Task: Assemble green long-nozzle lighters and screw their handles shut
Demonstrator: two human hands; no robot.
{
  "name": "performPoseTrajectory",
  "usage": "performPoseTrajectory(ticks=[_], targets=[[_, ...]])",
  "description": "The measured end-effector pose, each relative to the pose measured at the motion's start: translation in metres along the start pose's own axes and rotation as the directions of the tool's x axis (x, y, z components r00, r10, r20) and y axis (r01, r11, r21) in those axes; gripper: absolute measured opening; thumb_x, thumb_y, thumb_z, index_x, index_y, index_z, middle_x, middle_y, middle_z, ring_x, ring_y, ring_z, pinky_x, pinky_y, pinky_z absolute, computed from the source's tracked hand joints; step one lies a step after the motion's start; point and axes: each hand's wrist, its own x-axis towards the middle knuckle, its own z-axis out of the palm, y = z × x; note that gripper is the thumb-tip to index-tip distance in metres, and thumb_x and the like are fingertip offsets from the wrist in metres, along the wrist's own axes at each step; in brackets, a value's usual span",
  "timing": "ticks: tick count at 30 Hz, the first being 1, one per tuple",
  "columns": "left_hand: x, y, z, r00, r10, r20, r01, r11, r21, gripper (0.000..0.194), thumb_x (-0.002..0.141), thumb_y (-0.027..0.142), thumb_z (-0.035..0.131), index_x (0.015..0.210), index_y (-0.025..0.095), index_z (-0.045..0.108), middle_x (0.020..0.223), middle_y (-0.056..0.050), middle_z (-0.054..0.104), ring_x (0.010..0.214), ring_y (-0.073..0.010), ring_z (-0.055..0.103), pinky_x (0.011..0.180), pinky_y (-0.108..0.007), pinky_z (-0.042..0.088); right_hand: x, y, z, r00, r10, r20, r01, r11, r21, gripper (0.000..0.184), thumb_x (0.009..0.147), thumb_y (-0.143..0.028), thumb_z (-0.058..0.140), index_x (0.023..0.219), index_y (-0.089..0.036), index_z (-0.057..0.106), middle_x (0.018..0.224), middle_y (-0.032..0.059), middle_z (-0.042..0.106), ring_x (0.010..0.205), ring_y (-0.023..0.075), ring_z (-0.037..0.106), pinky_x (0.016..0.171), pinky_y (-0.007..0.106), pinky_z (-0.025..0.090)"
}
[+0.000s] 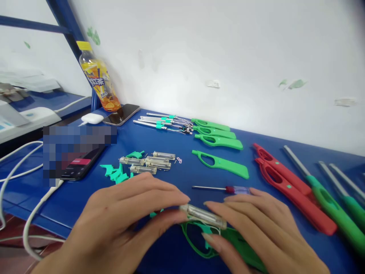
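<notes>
My left hand [128, 217] and my right hand [256, 228] meet low in the middle of the blue table [176, 171]. Between their fingertips is a clear plastic tube [203, 215], pinched at its left end by my left fingers and at its right end by my right fingers. Under it lies a green lighter handle shell [228, 243] with a teal trigger piece inside, partly covered by my right hand. A small screwdriver [225, 189] with a red and clear handle lies just beyond my right hand.
Several clear tubes [151, 161] and teal triggers [115, 173] lie at centre left. Green shells [221, 163] and metal rods [162, 121] sit further back, red shells [288, 190] and finished lighters [330, 198] to the right. A drink bottle [98, 78], phones [121, 114] and cables [17, 167] are at left.
</notes>
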Motion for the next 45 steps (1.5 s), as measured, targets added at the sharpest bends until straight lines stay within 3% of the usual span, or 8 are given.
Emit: performPoseTrajectory(ticks=[6,9,15,21,27,31,35,45], targets=[[0.016,0.001,-0.007,0.999,-0.039,-0.025,0.036,0.996,-0.079,0.014,0.101,0.018,0.071,0.103,0.032,0.076,0.103,0.012,0.080,0.090,-0.0057,0.077,0.087,-0.007,0.059,0.030,-0.003,0.003,1.000,-0.016,-0.005,0.016,0.997,0.080,0.007,0.105,-0.028,0.064,0.106,-0.029,0.071,0.089,-0.0100,0.081,0.085,0.0125,0.076,0.110,0.029,0.043],[0.011,0.000,-0.006,0.998,-0.030,-0.046,0.024,0.992,-0.128,0.016,0.100,0.016,0.072,0.104,0.031,0.075,0.102,0.011,0.080,0.088,-0.0068,0.078,0.082,-0.009,0.062,0.037,0.001,0.000,0.991,-0.113,0.070,0.108,0.991,0.074,0.012,0.108,-0.031,0.058,0.105,-0.028,0.070,0.090,-0.0090,0.081,0.085,0.0117,0.076,0.111,0.027,0.040],[-0.002,-0.002,-0.004,0.989,-0.067,-0.132,0.054,0.993,-0.103,0.017,0.101,0.020,0.071,0.108,0.033,0.079,0.109,0.009,0.081,0.092,-0.0097,0.079,0.086,-0.014,0.064,0.041,0.004,-0.001,0.987,-0.108,0.123,0.092,0.988,0.128,0.019,0.111,-0.034,0.054,0.100,-0.030,0.069,0.084,-0.0092,0.078,0.084,0.0118,0.074,0.113,0.029,0.040],[0.010,0.000,-0.004,0.999,-0.015,-0.038,0.011,0.993,-0.117,0.021,0.099,0.011,0.070,0.106,0.030,0.076,0.107,0.009,0.081,0.091,-0.0077,0.079,0.087,-0.011,0.062,0.039,0.006,0.002,0.980,-0.148,0.134,0.134,0.985,0.105,0.010,0.104,-0.031,0.064,0.113,-0.031,0.069,0.096,-0.0101,0.080,0.089,0.0124,0.076,0.112,0.029,0.040],[0.014,-0.021,-0.018,0.995,-0.032,0.090,0.019,0.990,0.138,0.023,0.105,0.032,0.067,0.126,0.034,0.074,0.116,0.003,0.082,0.104,-0.0175,0.079,0.094,-0.025,0.063,0.042,0.004,0.004,0.990,-0.116,0.075,0.119,0.992,-0.032,0.014,0.107,-0.026,0.055,0.113,-0.028,0.069,0.095,-0.0068,0.082,0.085,0.0148,0.076,0.107,0.032,0.041],[0.015,-0.043,-0.033,0.973,-0.043,0.227,-0.032,0.948,0.316,0.025,0.109,0.036,0.055,0.110,0.031,0.080,0.108,0.000,0.081,0.097,-0.0222,0.077,0.085,-0.033,0.064,0.040,0.009,0.004,0.996,-0.092,-0.007,0.090,0.985,-0.145,0.012,0.106,-0.025,0.057,0.112,-0.025,0.068,0.094,-0.0027,0.082,0.085,0.0182,0.075,0.106,0.035,0.040],[0.011,-0.055,-0.034,0.918,-0.083,0.388,-0.068,0.930,0.360,0.035,0.108,0.027,0.049,0.094,0.029,0.081,0.101,-0.003,0.079,0.090,-0.0233,0.076,0.078,-0.033,0.062,0.038,0.011,0.003,0.995,-0.090,0.036,0.095,0.982,-0.161,0.013,0.105,-0.026,0.058,0.114,-0.025,0.067,0.097,-0.0029,0.082,0.089,0.0194,0.076,0.106,0.037,0.040],[0.006,-0.052,-0.020,0.902,-0.103,0.419,-0.068,0.925,0.374,0.033,0.101,0.014,0.046,0.093,0.024,0.076,0.098,-0.006,0.075,0.085,-0.0240,0.073,0.078,-0.033,0.059,0.038,0.010,0.001,0.991,-0.084,0.105,0.098,0.985,-0.139,0.019,0.107,-0.023,0.054,0.116,-0.025,0.071,0.099,-0.0019,0.082,0.092,0.0210,0.076,0.104,0.041,0.041]])
